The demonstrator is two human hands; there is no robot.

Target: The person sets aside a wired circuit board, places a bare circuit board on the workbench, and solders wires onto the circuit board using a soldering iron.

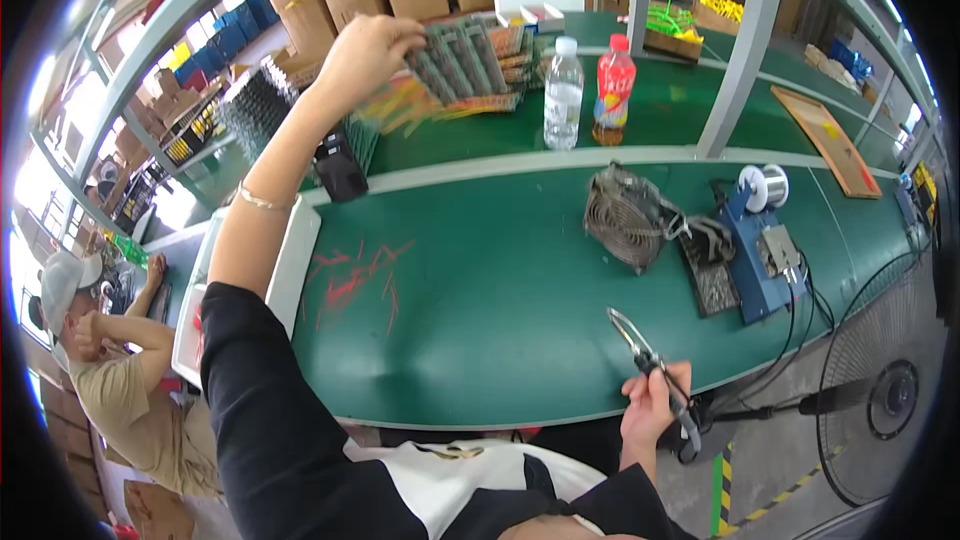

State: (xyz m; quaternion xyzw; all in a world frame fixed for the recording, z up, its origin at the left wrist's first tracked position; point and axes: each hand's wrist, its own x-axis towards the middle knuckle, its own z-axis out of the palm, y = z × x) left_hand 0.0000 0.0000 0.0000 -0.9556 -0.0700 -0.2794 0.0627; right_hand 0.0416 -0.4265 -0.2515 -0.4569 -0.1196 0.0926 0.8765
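Note:
My left hand (pixel 368 58) reaches far across the bench, its fingers closed on the corner of a dark green circuit board panel (pixel 458 62). The panel is raised at a tilt beside a stack of similar boards (pixel 515 65). In my right hand (pixel 655 405), near the front edge, is a soldering iron (pixel 643 352) with a dark handle and cable; its bent metal tip points up and left over the green bench. Short red wires (pixel 348 285) lie scattered on the bench left of centre.
A clear bottle (pixel 564 100) and a red-capped bottle (pixel 613 95) stand on the back ledge. At right are a small fan (pixel 622 220), a blue stand (pixel 752 260) and a solder spool (pixel 765 187). A white tray (pixel 300 250) sits at left, near a seated co-worker (pixel 130 390).

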